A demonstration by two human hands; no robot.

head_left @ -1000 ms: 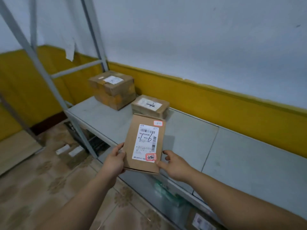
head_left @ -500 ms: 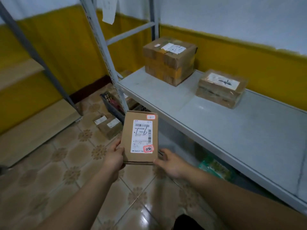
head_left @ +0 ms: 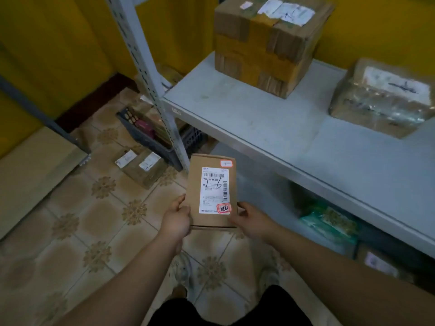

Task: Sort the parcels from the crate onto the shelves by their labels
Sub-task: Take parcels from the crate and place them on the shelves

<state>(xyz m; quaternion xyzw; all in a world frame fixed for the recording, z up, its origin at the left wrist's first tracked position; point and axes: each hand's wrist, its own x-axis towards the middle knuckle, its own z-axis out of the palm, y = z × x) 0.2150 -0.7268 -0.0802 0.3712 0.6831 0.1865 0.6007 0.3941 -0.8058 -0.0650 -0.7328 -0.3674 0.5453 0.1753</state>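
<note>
Currently flat cardboard parcel (head_left: 211,191) is up in the air, just off the shelf (head_left: 270,128) front edge nr its front-left corner, over floor tiles. L hand (head_left: 176,217) fingers clamp its lower-left edge, R hand (head_left: 249,220) pinches lower-right corner. Risk: both grips sit low, so top end could tip fwd or slip out. Handwritten "1-6" on label (head_left: 215,189) could get misread, so wrong shelf. Big taped box (head_left: 266,43) crowds the back-left corner.
</note>
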